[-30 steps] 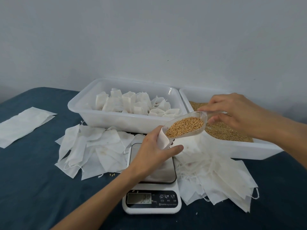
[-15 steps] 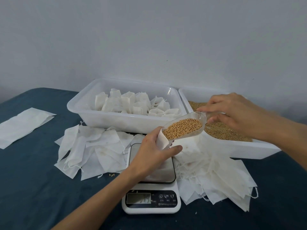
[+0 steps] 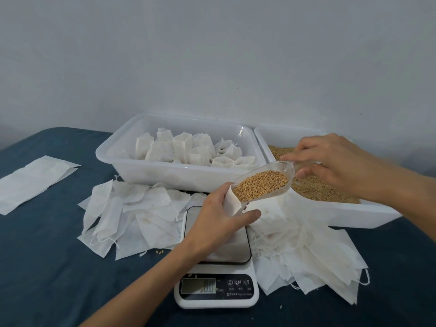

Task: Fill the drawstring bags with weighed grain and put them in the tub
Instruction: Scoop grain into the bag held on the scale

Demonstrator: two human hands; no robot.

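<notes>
The right hand [image 3: 335,166] pinches the handle of a clear plastic scoop [image 3: 264,185] heaped with golden grain, long axis slanting down-left, mouth at the small white fabric drawstring bag [image 3: 232,204] gripped by the left hand [image 3: 219,223] above the white digital scale [image 3: 217,289].

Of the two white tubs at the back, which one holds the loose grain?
The right tub, beside the right hand, holds loose brown grain. The left tub holds only filled white bags.
</notes>
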